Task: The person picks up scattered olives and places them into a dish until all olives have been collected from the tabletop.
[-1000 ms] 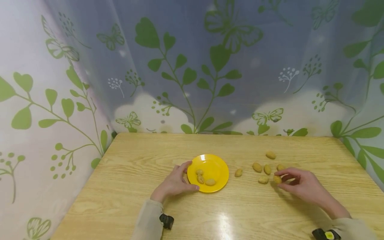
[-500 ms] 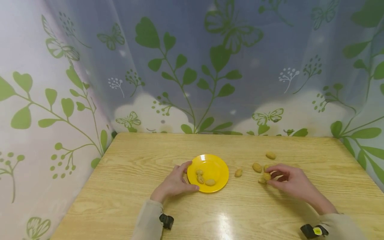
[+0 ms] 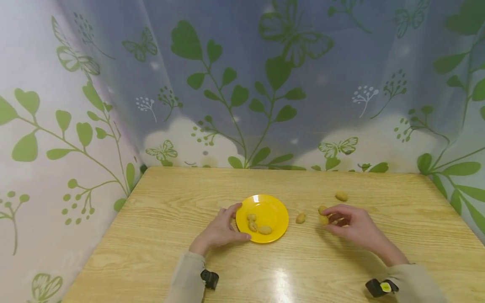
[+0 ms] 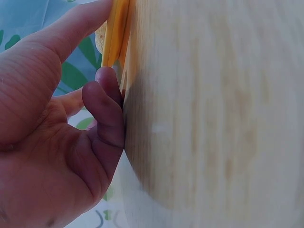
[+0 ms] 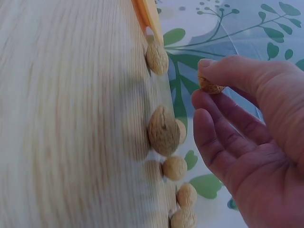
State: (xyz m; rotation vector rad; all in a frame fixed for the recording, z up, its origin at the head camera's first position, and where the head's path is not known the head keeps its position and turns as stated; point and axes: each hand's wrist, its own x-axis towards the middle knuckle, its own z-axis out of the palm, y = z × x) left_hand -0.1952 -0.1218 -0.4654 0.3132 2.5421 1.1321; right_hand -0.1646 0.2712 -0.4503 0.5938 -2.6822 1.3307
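Observation:
A yellow plate [image 3: 280, 219] lies on the table with several tan, wrinkled walnuts [image 3: 265, 230] at its near left side. My left hand [image 3: 217, 230] holds the plate by its left rim, thumb at the near edge and fingers at the side. In the right wrist view, my right hand [image 3: 356, 225] pinches a walnut [image 5: 209, 84] between thumb and fingertips, raised off the table. Beneath that hand, a loose walnut [image 3: 322, 208] is partly covered. Other walnuts are hidden by the hand in the head view, but the right wrist view shows several in a row.
One walnut [image 3: 301, 218] lies just right of the plate, and another walnut [image 3: 342, 196] farther back to the right. The wooden table [image 3: 182, 189] ends at a curtain [image 3: 227, 84] printed with leaves and butterflies.
My right hand has lifted a walnut and carried it leftward across the loose walnuts, towards the plate. The left hand and the plate stay practically in place.

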